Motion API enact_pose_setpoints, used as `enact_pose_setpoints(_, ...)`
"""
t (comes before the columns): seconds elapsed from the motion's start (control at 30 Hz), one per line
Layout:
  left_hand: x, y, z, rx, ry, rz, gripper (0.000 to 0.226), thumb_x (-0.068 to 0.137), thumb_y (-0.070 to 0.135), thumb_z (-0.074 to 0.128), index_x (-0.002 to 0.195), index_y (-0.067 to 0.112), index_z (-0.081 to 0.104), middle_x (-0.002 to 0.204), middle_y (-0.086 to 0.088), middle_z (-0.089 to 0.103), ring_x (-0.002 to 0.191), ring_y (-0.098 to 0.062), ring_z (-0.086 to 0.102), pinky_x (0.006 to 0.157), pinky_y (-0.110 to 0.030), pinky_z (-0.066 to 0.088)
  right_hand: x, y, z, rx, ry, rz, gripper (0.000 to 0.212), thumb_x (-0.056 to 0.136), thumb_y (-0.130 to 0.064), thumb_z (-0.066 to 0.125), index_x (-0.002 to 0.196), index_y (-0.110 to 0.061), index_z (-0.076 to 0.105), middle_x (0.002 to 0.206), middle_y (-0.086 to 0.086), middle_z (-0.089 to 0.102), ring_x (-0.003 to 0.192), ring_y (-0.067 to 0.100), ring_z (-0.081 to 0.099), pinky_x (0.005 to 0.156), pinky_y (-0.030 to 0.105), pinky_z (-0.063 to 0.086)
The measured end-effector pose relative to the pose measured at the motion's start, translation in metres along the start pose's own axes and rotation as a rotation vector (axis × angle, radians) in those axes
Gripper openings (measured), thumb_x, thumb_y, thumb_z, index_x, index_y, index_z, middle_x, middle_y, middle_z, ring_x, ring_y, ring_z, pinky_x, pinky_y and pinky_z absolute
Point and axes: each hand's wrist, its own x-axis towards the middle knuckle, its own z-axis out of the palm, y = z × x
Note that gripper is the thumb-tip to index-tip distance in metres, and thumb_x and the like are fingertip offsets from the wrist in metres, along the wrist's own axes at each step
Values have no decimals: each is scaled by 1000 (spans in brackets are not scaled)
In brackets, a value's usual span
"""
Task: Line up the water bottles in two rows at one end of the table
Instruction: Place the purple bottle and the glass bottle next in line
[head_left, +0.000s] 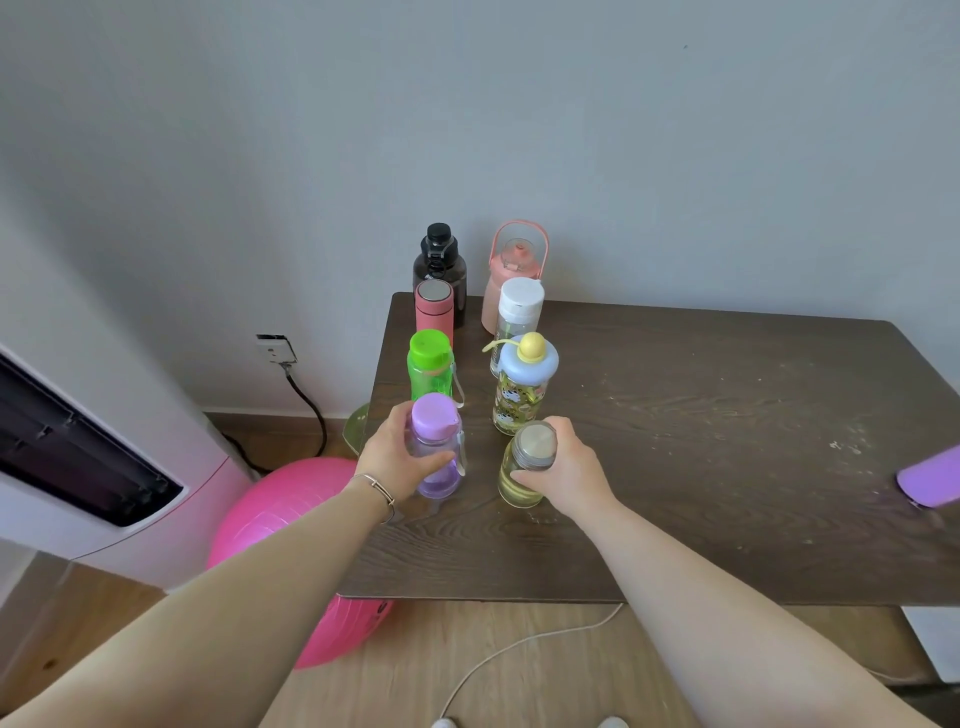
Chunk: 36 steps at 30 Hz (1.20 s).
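Note:
Two rows of bottles stand at the left end of the dark wooden table (701, 415). The left row holds a black bottle (439, 260), a pink flask (434, 309), a green bottle (430, 366) and a purple-lidded bottle (435, 441). My left hand (397, 454) grips that purple-lidded bottle. The right row holds a pink jug with a handle (514, 270), a white-capped clear bottle (519, 306), a cartoon bottle with a blue lid (522, 387) and a yellowish glass bottle with a metal lid (527, 462). My right hand (563, 470) wraps around this glass bottle.
A purple object (932, 475) lies at the table's right edge, cut off by the frame. A pink exercise ball (280, 519) sits on the floor left of the table, beside a white appliance (104, 467). A wall socket with a black cable (306, 400) and a white cable (519, 649) are nearby.

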Motion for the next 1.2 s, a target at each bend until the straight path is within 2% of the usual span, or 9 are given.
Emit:
enact_pose_setpoints(0.2, 1, 0, 0, 16, -17, -27, 83, 65, 42, 84, 134, 31, 39, 122, 7, 58, 102, -14, 57, 84, -29, 47, 5, -1, 2, -41, -35, -28, 77, 82, -24, 93, 141, -22, 44, 121, -5, 58, 112, 23, 57, 93, 32, 45)
enact_pose_setpoints(0.33, -5, 5, 0, 18, -3, -44, 89, 61, 45, 83, 135, 33, 36, 131, 3, 51, 109, -17, 55, 91, -33, 48, 3, -5, -1, -146, -57, -60, 95, 83, -30, 92, 157, -24, 32, 152, 4, 52, 136, 29, 55, 111, 44, 50)
enact_pose_setpoints(0.47, -14, 14, -3, 128, 29, 40, 101, 67, 39, 83, 148, 24, 25, 148, -3, 34, 131, -22, 39, 104, -35, 39, 1, -13, -10, -350, -114, -136, 105, 88, -32, 86, 167, -23, 18, 164, 8, 35, 145, 32, 47, 114, 49, 50)
enact_pose_setpoints(0.63, -24, 35, -16, 488, 143, 262, 91, 78, 47, 70, 151, 20, 23, 156, -10, 24, 141, -31, 27, 114, -44, 28, -7, -13, -34, -669, -115, -269, 95, 95, -26, 78, 168, -18, 18, 165, 8, 34, 149, 32, 40, 116, 46, 48)
enact_pose_setpoints(0.8, -25, 61, -13, 788, 154, 475, 83, 81, 53, 65, 149, 20, 31, 155, -13, 30, 144, -34, 26, 117, -53, 22, -17, -4, -61, -826, 40, -257, 83, 101, -33, 70, 166, -13, 24, 163, 11, 40, 155, 32, 34, 131, 43, 29)
enact_pose_setpoints(0.93, -31, 90, 7, 921, 95, 583, 79, 78, 50, 68, 144, 18, 39, 152, -14, 38, 141, -36, 32, 112, -54, 31, -24, 7, -85, -850, 124, -184, 66, 103, -35, 66, 158, -14, 37, 160, 11, 45, 157, 32, 33, 134, 47, 24)
enact_pose_setpoints(1.0, -34, 108, 22, 950, 68, 600, 77, 81, 48, 64, 146, 17, 37, 153, -13, 35, 142, -36, 29, 113, -53, 29, -31, 16, -102, -846, 157, -149, 63, 105, -36, 64, 157, -14, 38, 161, 10, 45, 159, 31, 30, 135, 47, 22)
enact_pose_setpoints(1.1, -37, 135, 53, 996, 12, 526, 76, 90, 52, 50, 151, 19, 19, 160, -11, 13, 147, -32, 11, 118, -50, 15, -42, 35, -130, -833, 210, -110, 62, 105, -40, 62, 157, -15, 38, 161, 8, 45, 160, 30, 28, 136, 47, 20)
enact_pose_setpoints(1.2, -42, 163, 88, 1006, -3, 485, 79, 91, 55, 45, 153, 21, 9, 160, -11, 9, 148, -32, 6, 118, -47, 12, -55, 61, -165, -825, 242, -84, 62, 105, -41, 62, 156, -15, 38, 161, 7, 46, 161, 29, 26, 136, 47, 19)
